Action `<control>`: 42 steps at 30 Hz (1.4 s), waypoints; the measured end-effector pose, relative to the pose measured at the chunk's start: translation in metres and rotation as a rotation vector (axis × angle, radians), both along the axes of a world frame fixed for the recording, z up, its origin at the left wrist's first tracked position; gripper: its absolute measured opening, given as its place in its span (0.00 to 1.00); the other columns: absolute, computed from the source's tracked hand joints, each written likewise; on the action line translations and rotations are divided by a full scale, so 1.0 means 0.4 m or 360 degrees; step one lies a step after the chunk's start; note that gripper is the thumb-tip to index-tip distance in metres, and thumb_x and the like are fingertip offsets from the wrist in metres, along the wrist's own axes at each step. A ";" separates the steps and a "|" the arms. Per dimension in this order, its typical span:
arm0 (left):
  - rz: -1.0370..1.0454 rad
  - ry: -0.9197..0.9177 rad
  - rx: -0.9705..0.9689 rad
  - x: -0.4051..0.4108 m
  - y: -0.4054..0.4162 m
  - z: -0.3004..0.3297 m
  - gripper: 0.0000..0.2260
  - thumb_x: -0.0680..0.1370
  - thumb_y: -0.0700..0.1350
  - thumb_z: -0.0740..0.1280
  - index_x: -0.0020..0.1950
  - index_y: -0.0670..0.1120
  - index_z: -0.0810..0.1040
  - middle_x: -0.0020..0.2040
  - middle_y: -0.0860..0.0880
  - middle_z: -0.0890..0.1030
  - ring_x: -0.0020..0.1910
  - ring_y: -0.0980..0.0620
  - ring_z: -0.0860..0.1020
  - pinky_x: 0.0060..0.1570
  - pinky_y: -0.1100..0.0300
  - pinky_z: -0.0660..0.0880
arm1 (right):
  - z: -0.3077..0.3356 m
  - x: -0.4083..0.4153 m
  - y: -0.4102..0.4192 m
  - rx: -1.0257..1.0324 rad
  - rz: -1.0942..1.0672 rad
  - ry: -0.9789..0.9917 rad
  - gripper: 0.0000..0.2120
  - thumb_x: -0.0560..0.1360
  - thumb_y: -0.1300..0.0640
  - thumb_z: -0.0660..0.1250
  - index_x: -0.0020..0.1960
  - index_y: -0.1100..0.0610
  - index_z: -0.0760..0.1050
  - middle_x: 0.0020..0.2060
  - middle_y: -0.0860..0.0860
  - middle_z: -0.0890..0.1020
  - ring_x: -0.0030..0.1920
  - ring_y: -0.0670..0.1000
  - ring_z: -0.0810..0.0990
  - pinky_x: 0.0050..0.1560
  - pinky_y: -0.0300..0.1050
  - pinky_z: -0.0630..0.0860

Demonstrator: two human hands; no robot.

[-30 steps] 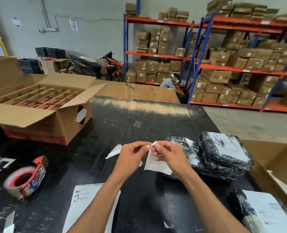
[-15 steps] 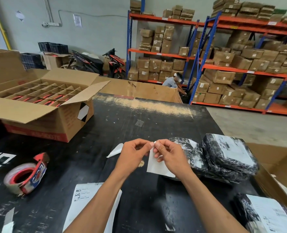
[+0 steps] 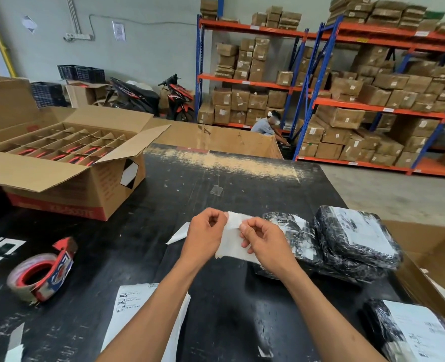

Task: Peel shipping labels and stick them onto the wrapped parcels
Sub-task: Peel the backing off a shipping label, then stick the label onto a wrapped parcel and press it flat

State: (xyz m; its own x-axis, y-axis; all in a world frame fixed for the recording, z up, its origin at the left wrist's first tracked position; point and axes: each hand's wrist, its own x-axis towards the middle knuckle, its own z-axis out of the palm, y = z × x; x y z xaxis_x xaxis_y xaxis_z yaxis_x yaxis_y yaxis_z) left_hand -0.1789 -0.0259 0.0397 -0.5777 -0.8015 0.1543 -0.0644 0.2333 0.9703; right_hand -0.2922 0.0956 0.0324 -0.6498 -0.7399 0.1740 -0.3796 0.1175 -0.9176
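Here both hands, left hand (image 3: 205,235) and right hand (image 3: 264,242), pinch a white, blank-backed shipping label (image 3: 233,240) between curled fingers

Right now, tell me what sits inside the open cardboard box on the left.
The open cardboard box holds a cardboard divider grid. Red-and-black items show in the nearer cells. Dividers cover their lower parts, so what they are is unclear; the far cells look empty.
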 end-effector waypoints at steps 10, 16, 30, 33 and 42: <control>0.0434 -0.0157 -0.0087 0.015 -0.170 0.126 0.12 0.85 0.46 0.56 0.51 0.40 0.73 0.50 0.44 0.77 0.50 0.47 0.77 0.48 0.54 0.69 | -0.034 -0.002 -0.037 0.0377 -0.0209 0.0085 0.08 0.77 0.52 0.67 0.40 0.49 0.80 0.33 0.47 0.85 0.36 0.48 0.84 0.44 0.54 0.82; 0.0729 -0.0158 -0.0411 0.073 -0.250 0.257 0.10 0.85 0.44 0.55 0.59 0.40 0.72 0.53 0.44 0.75 0.51 0.48 0.73 0.47 0.56 0.67 | -0.066 -0.019 -0.058 0.0911 -0.0302 0.0374 0.14 0.72 0.52 0.64 0.30 0.56 0.75 0.26 0.51 0.81 0.36 0.56 0.82 0.43 0.48 0.80; 0.0771 0.0069 -0.0762 0.093 -0.239 0.246 0.09 0.85 0.46 0.59 0.56 0.42 0.74 0.50 0.46 0.77 0.49 0.48 0.76 0.47 0.55 0.74 | -0.070 0.044 -0.224 0.0683 -0.0192 -0.0033 0.18 0.74 0.45 0.74 0.31 0.54 0.78 0.26 0.52 0.82 0.28 0.55 0.83 0.43 0.56 0.85; 0.0719 0.0030 -0.0810 0.082 -0.219 0.194 0.08 0.85 0.44 0.60 0.54 0.41 0.75 0.48 0.46 0.78 0.45 0.52 0.74 0.40 0.68 0.67 | -0.048 0.057 -0.233 0.0664 -0.0128 -0.0172 0.23 0.81 0.40 0.63 0.40 0.58 0.81 0.33 0.56 0.85 0.31 0.57 0.85 0.44 0.56 0.85; 0.0531 -0.0001 -0.1095 0.020 -0.146 0.083 0.06 0.84 0.42 0.62 0.50 0.41 0.75 0.45 0.47 0.77 0.39 0.51 0.75 0.40 0.54 0.74 | 0.055 0.021 -0.172 0.0263 0.0006 -0.1125 0.36 0.81 0.32 0.52 0.58 0.63 0.79 0.49 0.61 0.86 0.41 0.58 0.87 0.39 0.49 0.84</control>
